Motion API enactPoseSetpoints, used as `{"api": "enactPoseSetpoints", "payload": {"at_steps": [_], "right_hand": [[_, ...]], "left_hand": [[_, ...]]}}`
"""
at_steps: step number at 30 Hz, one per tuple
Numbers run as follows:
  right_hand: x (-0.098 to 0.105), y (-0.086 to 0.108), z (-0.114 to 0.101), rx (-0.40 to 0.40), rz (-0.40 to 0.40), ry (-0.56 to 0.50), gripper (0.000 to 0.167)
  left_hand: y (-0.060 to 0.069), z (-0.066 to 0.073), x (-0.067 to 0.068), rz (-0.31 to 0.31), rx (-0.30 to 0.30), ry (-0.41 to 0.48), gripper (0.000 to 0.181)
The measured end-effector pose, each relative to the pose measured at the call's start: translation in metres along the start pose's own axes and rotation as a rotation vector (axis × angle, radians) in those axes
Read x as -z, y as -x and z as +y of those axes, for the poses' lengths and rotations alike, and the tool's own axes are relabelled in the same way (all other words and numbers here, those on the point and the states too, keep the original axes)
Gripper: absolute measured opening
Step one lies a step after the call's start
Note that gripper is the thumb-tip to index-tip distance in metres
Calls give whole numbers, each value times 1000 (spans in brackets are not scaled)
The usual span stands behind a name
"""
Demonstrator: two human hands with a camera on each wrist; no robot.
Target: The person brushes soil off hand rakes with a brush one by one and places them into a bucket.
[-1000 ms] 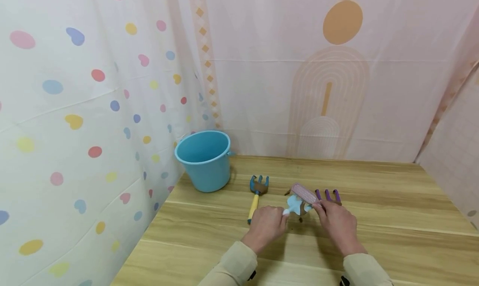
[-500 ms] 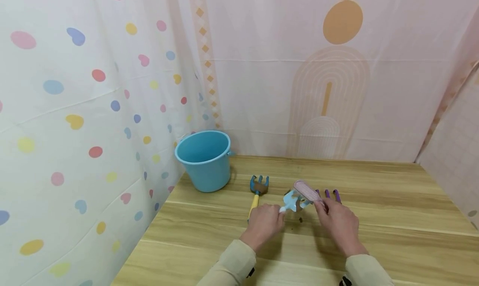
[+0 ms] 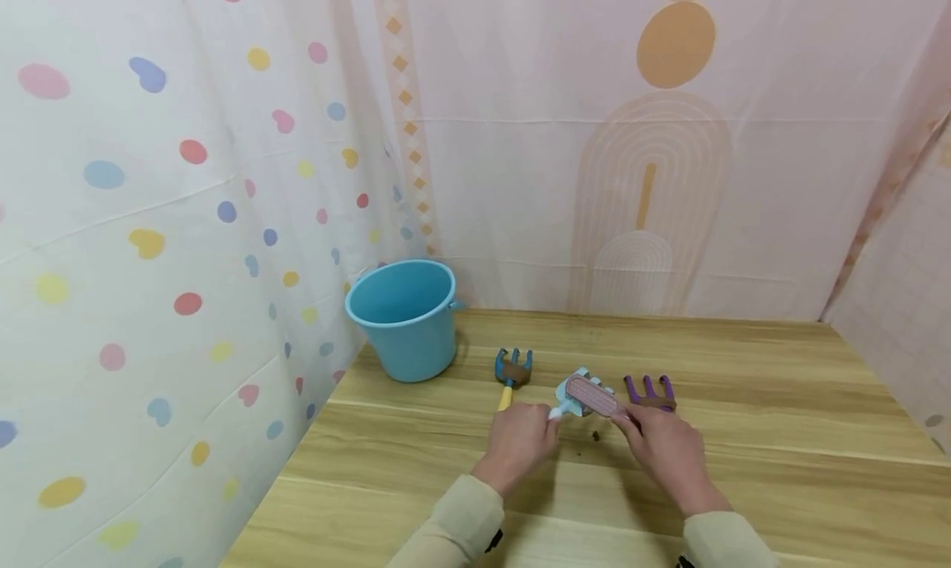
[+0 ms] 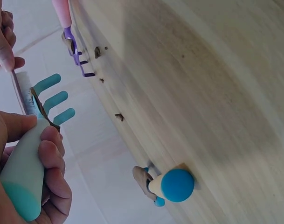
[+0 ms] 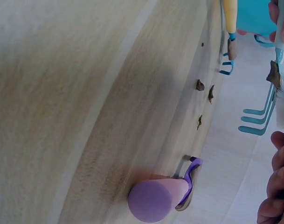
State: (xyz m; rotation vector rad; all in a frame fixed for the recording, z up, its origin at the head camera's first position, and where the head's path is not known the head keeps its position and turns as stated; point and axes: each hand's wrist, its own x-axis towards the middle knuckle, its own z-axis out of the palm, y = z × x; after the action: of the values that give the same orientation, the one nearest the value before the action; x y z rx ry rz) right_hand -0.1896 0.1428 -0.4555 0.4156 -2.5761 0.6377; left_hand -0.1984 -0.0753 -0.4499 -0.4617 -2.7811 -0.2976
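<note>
1 pale-blue rake [image 4: 26,161] is above the table [image 3: 743,469], handle gripped in the left hand [image 3: 518,437]; 1 pink brush [image 3: 594,396], pinched by the right hand [image 3: 669,448], seemingly touches its head; 1 blue-and-yellow rake [image 3: 506,397], 1 purple rake [image 3: 649,385], 1 blue bucket [image 3: 416,349] stand by.

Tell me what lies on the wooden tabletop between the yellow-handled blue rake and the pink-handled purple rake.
Several small brown crumbs lie scattered on the tabletop between the blue rake and the purple rake; both wrist views show them.
</note>
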Motion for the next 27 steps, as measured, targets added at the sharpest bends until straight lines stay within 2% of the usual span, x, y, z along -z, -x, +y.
{"api": "enactPoseSetpoints", "payload": {"at_steps": [5, 10, 27], "right_hand": [[0, 0, -2, -27, 0, 21, 19], [-3, 1, -2, -46, -11, 30, 21], [-6, 0, -2, -52, 35, 45, 18]], "left_hand": [[0, 1, 0, 36, -13, -5, 37], [0, 2, 0, 32, -11, 3, 37], [0, 3, 2, 30, -12, -15, 34]]}}
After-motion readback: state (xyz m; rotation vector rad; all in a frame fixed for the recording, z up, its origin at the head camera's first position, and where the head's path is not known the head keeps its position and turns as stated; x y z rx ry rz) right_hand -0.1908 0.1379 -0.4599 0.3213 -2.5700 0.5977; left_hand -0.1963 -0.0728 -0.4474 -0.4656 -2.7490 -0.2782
